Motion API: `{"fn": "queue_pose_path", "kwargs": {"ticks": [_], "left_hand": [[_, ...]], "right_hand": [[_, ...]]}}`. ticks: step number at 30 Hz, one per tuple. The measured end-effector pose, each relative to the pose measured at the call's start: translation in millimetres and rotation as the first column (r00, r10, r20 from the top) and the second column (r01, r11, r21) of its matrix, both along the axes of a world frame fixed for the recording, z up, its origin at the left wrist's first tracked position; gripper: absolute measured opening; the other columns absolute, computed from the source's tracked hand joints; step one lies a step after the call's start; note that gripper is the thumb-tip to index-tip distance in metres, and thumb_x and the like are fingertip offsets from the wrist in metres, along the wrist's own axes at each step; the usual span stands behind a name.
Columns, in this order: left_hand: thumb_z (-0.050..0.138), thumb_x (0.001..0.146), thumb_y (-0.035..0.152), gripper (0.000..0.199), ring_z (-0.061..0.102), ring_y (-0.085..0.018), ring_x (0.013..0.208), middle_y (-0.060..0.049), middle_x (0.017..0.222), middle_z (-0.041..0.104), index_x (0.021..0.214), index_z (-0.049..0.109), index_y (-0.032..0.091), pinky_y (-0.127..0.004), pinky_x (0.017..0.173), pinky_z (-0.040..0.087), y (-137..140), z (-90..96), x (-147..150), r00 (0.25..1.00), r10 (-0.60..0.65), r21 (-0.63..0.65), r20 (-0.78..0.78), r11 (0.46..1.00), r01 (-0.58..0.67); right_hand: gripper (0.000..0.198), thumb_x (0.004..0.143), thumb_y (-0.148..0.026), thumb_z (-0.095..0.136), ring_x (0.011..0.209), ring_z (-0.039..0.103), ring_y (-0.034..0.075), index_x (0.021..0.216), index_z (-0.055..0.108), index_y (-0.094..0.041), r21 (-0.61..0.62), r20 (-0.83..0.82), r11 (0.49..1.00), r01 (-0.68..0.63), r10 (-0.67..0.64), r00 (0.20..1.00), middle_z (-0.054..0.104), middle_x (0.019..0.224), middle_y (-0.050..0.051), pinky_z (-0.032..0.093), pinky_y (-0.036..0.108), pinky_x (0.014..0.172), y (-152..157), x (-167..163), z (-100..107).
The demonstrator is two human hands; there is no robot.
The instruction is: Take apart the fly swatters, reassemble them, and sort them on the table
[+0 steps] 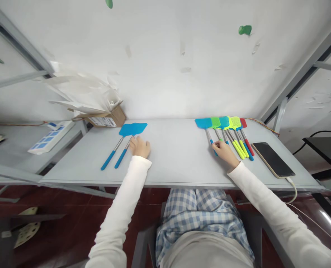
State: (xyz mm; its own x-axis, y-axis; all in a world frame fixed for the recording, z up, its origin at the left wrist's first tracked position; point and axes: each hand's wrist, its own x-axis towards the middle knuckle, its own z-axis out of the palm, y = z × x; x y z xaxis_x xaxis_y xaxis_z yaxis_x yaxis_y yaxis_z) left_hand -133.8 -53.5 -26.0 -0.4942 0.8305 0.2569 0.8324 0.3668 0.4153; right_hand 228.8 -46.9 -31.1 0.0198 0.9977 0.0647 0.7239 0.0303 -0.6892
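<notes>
On the left of the table, two blue fly swatters (139,128) lie side by side, their heads overlapping toward the wall. My left hand (141,147) rests beside the shaft of the right one, thumb spread away from the fingers; whether the fingertips touch the shaft is hard to see. On the other side, my right hand (224,152) pinches the handle of a blue fly swatter (203,123) at the left end of a row. Next to it lie several more swatters in green, blue, yellow and red, including a red one (248,145), their heads overlapping.
A smartphone (273,159) with a white cable lies right of the row. At the back left, an opened cardboard box (117,116) holds white wrapping. A white and blue power strip (52,137) sits on the neighbouring surface. Metal frame posts flank the grey table (173,163).
</notes>
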Motion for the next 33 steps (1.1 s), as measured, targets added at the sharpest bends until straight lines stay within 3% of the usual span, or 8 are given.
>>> {"fn": "queue_pose_path", "kwargs": {"ticks": [3, 11, 15, 20, 23, 26, 29, 33], "left_hand": [[0.044, 0.087, 0.024, 0.049, 0.04, -0.046, 0.127, -0.037, 0.132, 0.042, 0.127, 0.045, -0.004, -0.058, 0.098, 0.035, -4.0, -6.4, -32.4, 0.991, 0.125, -0.073, -0.056, 0.989, -0.129], [0.045, 0.088, 0.027, 0.039, 0.049, -0.039, 0.117, -0.026, 0.12, 0.056, 0.117, 0.056, 0.003, -0.047, 0.095, 0.042, -17.3, -15.0, -50.4, 0.971, 0.085, -0.111, -0.225, 0.987, -0.112], [0.044, 0.089, 0.021, 0.031, 0.053, -0.035, 0.112, -0.022, 0.114, 0.058, 0.113, 0.058, 0.007, -0.044, 0.094, 0.043, -19.8, -17.8, -52.7, 0.978, 0.015, -0.088, -0.209, 0.996, -0.034], [0.047, 0.09, 0.018, 0.029, 0.057, -0.031, 0.107, -0.02, 0.112, 0.055, 0.114, 0.059, 0.008, -0.044, 0.096, 0.044, -20.4, -16.4, -45.3, 0.995, -0.024, -0.041, -0.095, 0.999, 0.02], [0.047, 0.091, 0.018, 0.027, 0.06, -0.026, 0.098, -0.016, 0.113, 0.052, 0.114, 0.06, 0.012, -0.039, 0.091, 0.048, -21.1, -7.3, -17.9, 0.987, -0.16, 0.086, -0.003, 0.983, 0.159], [0.047, 0.093, 0.017, 0.025, 0.06, -0.021, 0.097, -0.011, 0.109, 0.052, 0.114, 0.061, 0.017, -0.035, 0.09, 0.05, -20.1, 4.0, 27.5, 0.909, -0.415, 0.278, 0.045, 0.879, 0.388], [0.05, 0.094, 0.021, 0.021, 0.06, -0.018, 0.099, -0.008, 0.106, 0.055, 0.112, 0.061, 0.019, -0.032, 0.09, 0.05, -16.3, 11.4, 76.3, 0.736, -0.672, 0.372, 0.087, 0.707, 0.601], [0.049, 0.094, 0.02, 0.019, 0.06, -0.017, 0.102, -0.009, 0.108, 0.061, 0.112, 0.056, 0.018, -0.029, 0.085, 0.049, -12.3, 15.4, 125.2, 0.616, -0.77, 0.447, 0.167, 0.616, 0.649]], "right_hand": [[0.015, 0.086, -0.032, 0.049, 0.062, 0.06, 0.02, 0.078, 0.054, -0.02, 0.061, 0.14, 0.998, 0.006, -0.014, 0.99, 0.065, 0.065, 0.006, 0.037, 0.028, 0.058, -2.0, 0.3, -5.7], [0.029, 0.095, -0.035, 0.045, 0.083, 0.069, 0.028, 0.112, 0.05, -0.012, 0.021, 0.501, 0.995, 0.098, -0.095, 0.86, 0.07, 0.087, 0.013, 0.034, 0.029, 0.058, -12.7, -14.0, -1.2], [0.03, 0.097, -0.035, 0.041, 0.086, 0.069, 0.03, 0.114, 0.048, -0.01, -0.014, 0.567, 0.991, 0.133, -0.102, 0.818, 0.07, 0.091, 0.015, 0.034, 0.03, 0.058, -12.6, -13.9, 4.8], [0.028, 0.095, -0.027, 0.04, 0.08, 0.067, 0.028, 0.115, 0.049, -0.009, 0.099, 0.543, 0.987, 0.128, -0.161, 0.824, 0.069, 0.088, 0.016, 0.035, 0.03, 0.057, -12.0, -12.3, 3.0], [0.024, 0.094, -0.025, 0.04, 0.081, 0.063, 0.024, 0.108, 0.055, -0.011, 0.188, 0.392, 0.98, -0.058, -0.021, 0.92, 0.066, 0.086, 0.014, 0.04, 0.031, 0.064, -13.8, -24.5, 1.2], [0.028, 0.093, -0.035, 0.045, 0.083, 0.061, 0.02, 0.107, 0.058, -0.013, 0.247, 0.045, 0.926, -0.287, 0.285, 0.958, 0.065, 0.09, 0.011, 0.045, 0.032, 0.074, -16.9, -49.8, 2.9], [0.046, 0.089, -0.051, 0.052, 0.09, 0.061, 0.017, 0.123, 0.052, -0.02, 0.258, -0.415, 0.909, -0.326, 0.409, 0.813, 0.063, 0.112, 0.01, 0.049, 0.031, 0.076, -17.2, -78.2, 10.5], [0.053, 0.085, -0.068, 0.045, 0.087, 0.066, 0.017, 0.107, 0.058, -0.021, 0.156, -0.841, 0.981, -0.116, 0.193, 0.505, 0.069, 0.102, 0.006, 0.051, 0.03, 0.073, -10.6, -101.3, 25.1]]}}
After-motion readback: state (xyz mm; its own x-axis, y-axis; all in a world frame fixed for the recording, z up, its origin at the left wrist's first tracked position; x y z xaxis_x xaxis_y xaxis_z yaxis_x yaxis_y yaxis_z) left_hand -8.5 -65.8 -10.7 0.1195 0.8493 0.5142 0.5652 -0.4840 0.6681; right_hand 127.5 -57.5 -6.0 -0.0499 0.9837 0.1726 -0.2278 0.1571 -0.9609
